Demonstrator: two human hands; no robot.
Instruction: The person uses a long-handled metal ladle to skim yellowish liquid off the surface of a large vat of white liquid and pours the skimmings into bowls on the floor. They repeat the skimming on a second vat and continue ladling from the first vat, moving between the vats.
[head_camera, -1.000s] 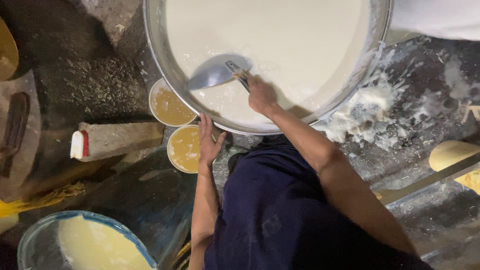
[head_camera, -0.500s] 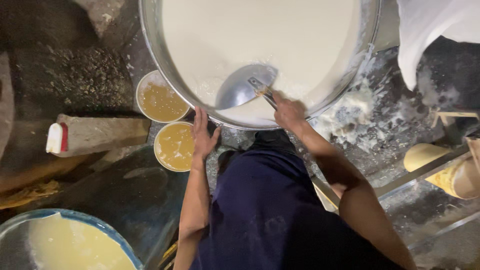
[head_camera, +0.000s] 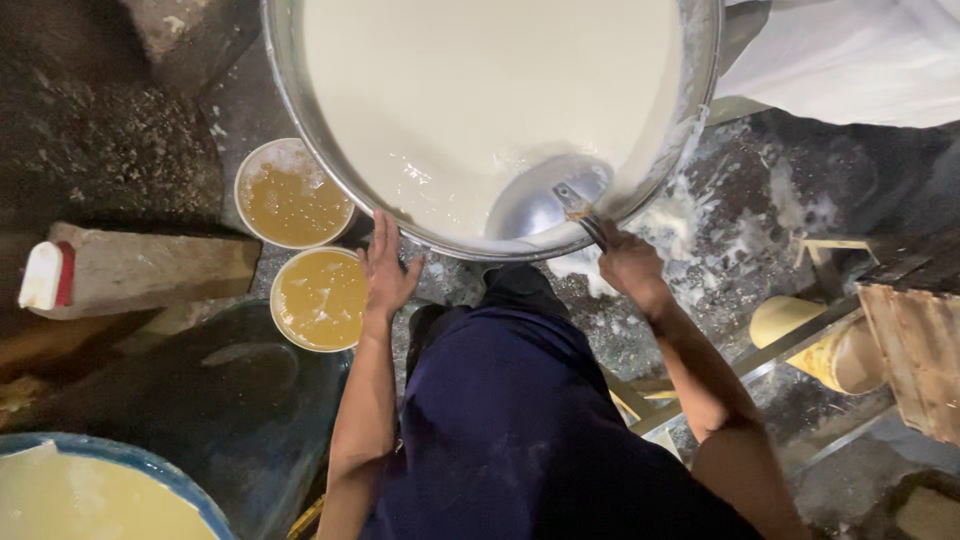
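A big round metal vat (head_camera: 290, 95) full of thick white liquid fills the upper middle of the head view. My right hand (head_camera: 628, 268) grips the handle of a shallow metal ladle (head_camera: 540, 200) whose bowl lies at the vat's near right rim, above the white liquid. My left hand (head_camera: 385, 268) rests flat, fingers spread, against the vat's near rim. Just left of that hand stand two small round bowls of yellow liquid, one nearer (head_camera: 320, 298) and one farther (head_camera: 292, 195).
A person in white cloth (head_camera: 850, 60) stands at the top right. White spills (head_camera: 720, 235) cover the dark ground right of the vat. A blue-rimmed tub of pale yellow liquid (head_camera: 90, 495) sits bottom left. A stone block (head_camera: 150, 268) lies at left, wooden framing (head_camera: 900, 330) at right.
The ladle and my right hand have moved rightward along the vat's near rim. My left hand stays on the rim. The view has shifted, so the bowls appear farther left.
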